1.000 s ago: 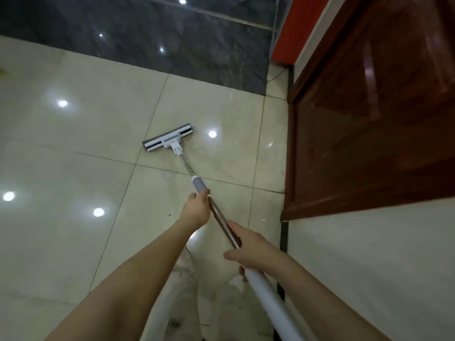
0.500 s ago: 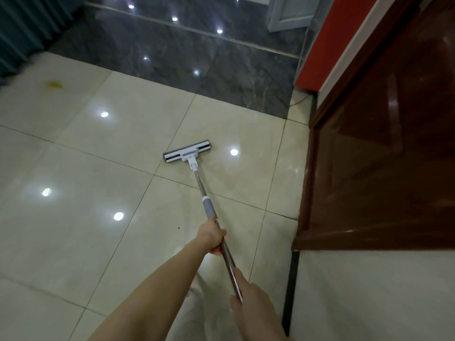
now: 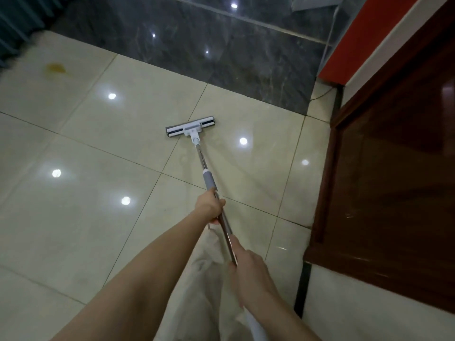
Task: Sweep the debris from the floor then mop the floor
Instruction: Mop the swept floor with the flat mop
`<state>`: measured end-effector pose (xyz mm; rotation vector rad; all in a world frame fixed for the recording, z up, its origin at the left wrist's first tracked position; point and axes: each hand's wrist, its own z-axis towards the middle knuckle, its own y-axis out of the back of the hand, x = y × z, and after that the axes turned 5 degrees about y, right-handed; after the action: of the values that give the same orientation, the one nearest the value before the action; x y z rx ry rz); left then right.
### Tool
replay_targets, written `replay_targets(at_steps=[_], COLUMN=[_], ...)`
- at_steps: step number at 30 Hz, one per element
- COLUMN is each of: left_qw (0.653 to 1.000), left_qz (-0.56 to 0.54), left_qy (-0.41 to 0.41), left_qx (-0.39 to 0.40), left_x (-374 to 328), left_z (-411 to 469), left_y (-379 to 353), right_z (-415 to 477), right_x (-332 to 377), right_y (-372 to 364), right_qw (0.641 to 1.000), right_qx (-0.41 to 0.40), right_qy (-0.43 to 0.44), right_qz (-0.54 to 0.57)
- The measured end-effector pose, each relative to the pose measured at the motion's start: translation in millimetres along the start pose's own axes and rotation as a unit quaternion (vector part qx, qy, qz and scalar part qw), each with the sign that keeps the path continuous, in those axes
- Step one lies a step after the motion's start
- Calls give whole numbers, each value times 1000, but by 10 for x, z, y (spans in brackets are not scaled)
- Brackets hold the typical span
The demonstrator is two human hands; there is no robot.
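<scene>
A flat mop lies with its white and dark head on the glossy cream tile floor, ahead of me near the centre. Its metal pole with a grey sleeve slants back toward me. My left hand grips the pole just below the grey sleeve. Lower down, my right hand grips the pole where it turns white. A yellowish stain marks a tile at the far left.
A dark wooden door in a white wall runs along the right. Dark grey marble flooring begins beyond the cream tiles. A red panel stands at the upper right and a dark curtain at the upper left.
The mop head has slid forward and slightly right across the tile toward the dark marble strip. Both hands kept their grip on the pole, and my view has lifted.
</scene>
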<state>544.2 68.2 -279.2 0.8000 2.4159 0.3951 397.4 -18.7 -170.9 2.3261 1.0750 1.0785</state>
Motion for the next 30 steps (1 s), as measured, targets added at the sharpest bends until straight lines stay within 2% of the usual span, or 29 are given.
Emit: replay_targets(at_steps=[7,13,19,24,30], left_qw=[999,999,994,986,977], left_qz=[-42,-36,-107,-162,-209], left_qy=[2,-2,13,24,34], left_qx=[3,1,-3,-7,-35], left_x=[-722,-1430,-2069,-2503,-3191], left_z=[983,1759,2486,3013,3577], left_y=[727,1410,2007,2350,2552], right_z=[1160,2167,3115,3805,4749], right_x=[670,1292,1830,2114,2204], right_y=[519,999,1463,1787,2378], right_qw=[1000,1000,999,999,996], right_qx=[9,10,-10,1,10], right_qy=[-3,-3,22,33,73], right_qz=[8,-11,-26,-4,-43])
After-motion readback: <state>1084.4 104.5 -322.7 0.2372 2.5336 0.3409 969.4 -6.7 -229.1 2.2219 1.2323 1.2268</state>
